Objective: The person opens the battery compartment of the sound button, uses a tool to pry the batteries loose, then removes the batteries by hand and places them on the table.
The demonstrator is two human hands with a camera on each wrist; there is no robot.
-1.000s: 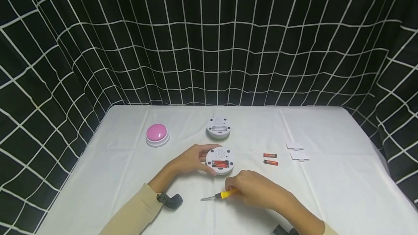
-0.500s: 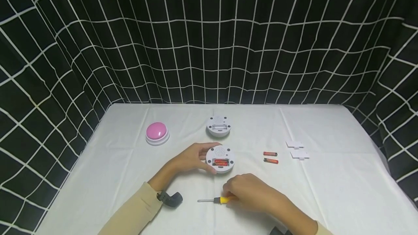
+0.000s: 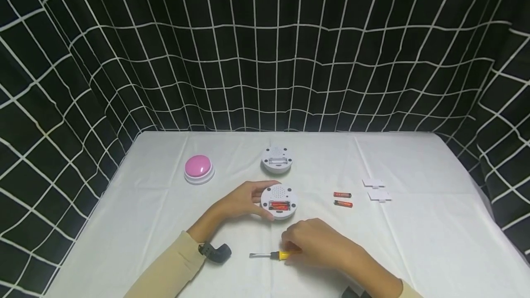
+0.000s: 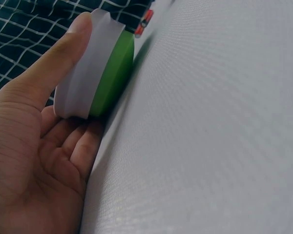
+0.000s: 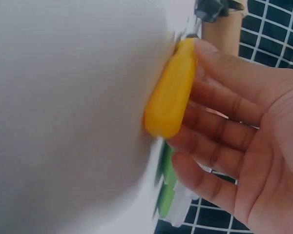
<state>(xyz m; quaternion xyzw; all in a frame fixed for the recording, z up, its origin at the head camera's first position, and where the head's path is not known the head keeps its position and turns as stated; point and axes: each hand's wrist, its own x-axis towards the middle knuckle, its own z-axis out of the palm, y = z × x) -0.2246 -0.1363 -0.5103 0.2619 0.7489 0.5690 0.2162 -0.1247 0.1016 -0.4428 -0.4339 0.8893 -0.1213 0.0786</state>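
A round push-button buzzer [image 3: 279, 192] lies upside down, its white underside facing up and two red batteries [image 3: 279, 205] in its uncovered compartment. Its green dome [image 4: 113, 75] meets the cloth in the left wrist view. My left hand [image 3: 244, 202] holds the buzzer from the left, thumb at the near rim and fingers round the far side. Nearer me, a screwdriver [image 3: 263, 255] lies flat along the cloth, metal tip to the left. My right hand [image 3: 314, 242] has thumb and fingers about its yellow handle [image 5: 170, 92], pinching it near the neck.
Behind is a second upturned buzzer [image 3: 277, 160], its compartment uncovered. A pink-topped buzzer [image 3: 198, 169] stands upright at the left. Two loose batteries [image 3: 342, 199] and two white battery covers [image 3: 377, 189] lie to the right. Black gridded curtain [image 3: 265, 49] borders the table.
My right hand has moved slightly toward me and left, bringing the screwdriver down level onto the cloth. The left hand and buzzer stay in place.
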